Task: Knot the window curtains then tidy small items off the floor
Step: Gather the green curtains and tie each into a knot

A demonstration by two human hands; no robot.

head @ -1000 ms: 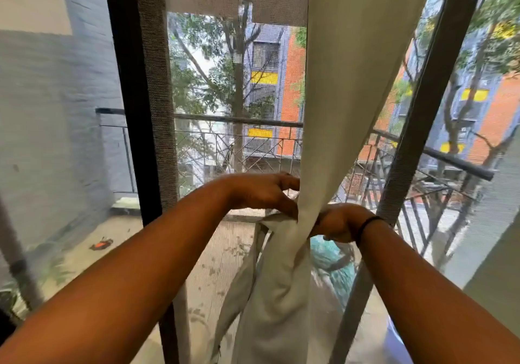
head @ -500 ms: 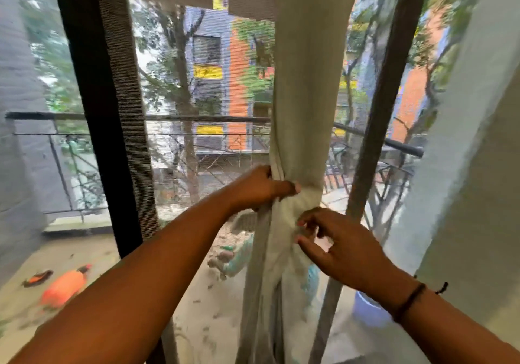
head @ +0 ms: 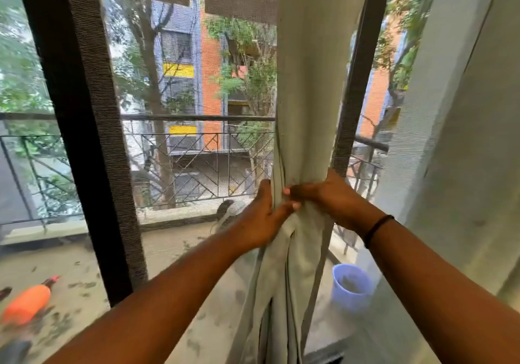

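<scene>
Since half a second ago the right hand (head: 326, 200), which hung open just clear of the cloth, has come up and closed on the curtain (head: 306, 110), meeting the left hand across it. Going from left to right: outside on the balcony floor, low at the far left, lies an orange spray bottle (head: 26, 304). Next comes a dark window frame post (head: 76, 138) with mesh screen beside it, and beyond that a metal railing (head: 197, 149) with trees and an orange and grey building behind. The left hand (head: 261, 220) grips the left side of the gathered pale curtain, thumb across the front. The curtain hangs in one bunched column in the middle of the window, pinched at the height of the hands and falling loose below. The right hand clamps its right side, fingertips touching the left thumb; a black band (head: 377, 230) circles that wrist. A pale blue bucket (head: 351, 287) stands outside, lower right. The curtain looks gathered and perhaps partly wrapped, but no finished knot shows; the knot and all floor tidying appear to remain. No readable writing or brand is visible.
</scene>
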